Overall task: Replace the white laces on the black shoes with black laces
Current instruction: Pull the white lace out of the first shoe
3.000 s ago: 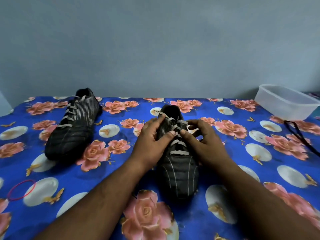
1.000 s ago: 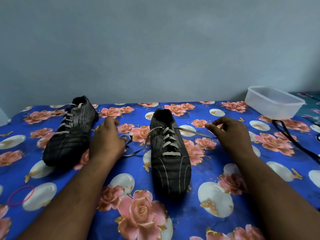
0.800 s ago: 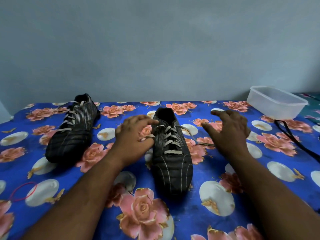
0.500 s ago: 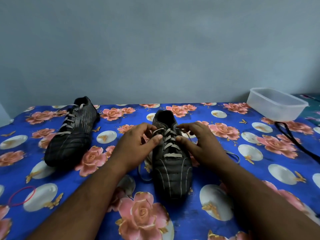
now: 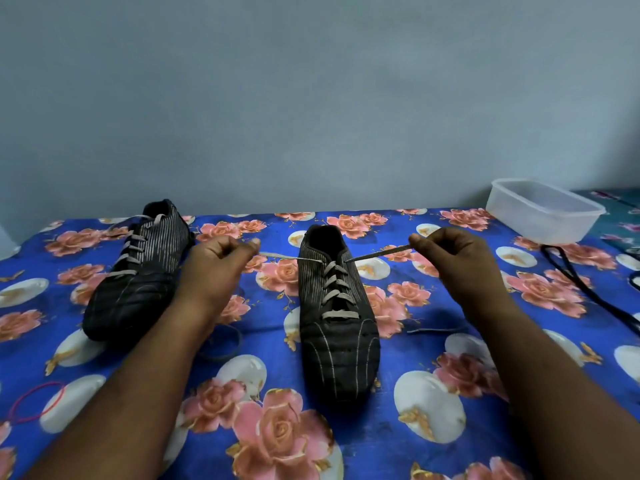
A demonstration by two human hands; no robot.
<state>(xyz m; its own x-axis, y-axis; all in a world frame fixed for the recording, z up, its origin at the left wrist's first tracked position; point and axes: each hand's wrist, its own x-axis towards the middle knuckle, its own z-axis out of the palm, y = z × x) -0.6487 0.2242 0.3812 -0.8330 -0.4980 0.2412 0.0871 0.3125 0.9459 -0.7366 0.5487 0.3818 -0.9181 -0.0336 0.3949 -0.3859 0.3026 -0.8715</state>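
Head view: the near shoe point(image 5: 337, 327) lies mid-desk. The left hand point(image 5: 216, 263) and right hand point(image 5: 453, 256), both curled, each pinch an end of its white lace point(image 5: 334, 282), stretched sideways. With nothing holding the shoe, uneven pulling could drag it askew.

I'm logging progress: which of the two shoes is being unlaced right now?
The middle shoe: both hands pinch its white lace ends, pulled out sideways. The left shoe lies untouched.
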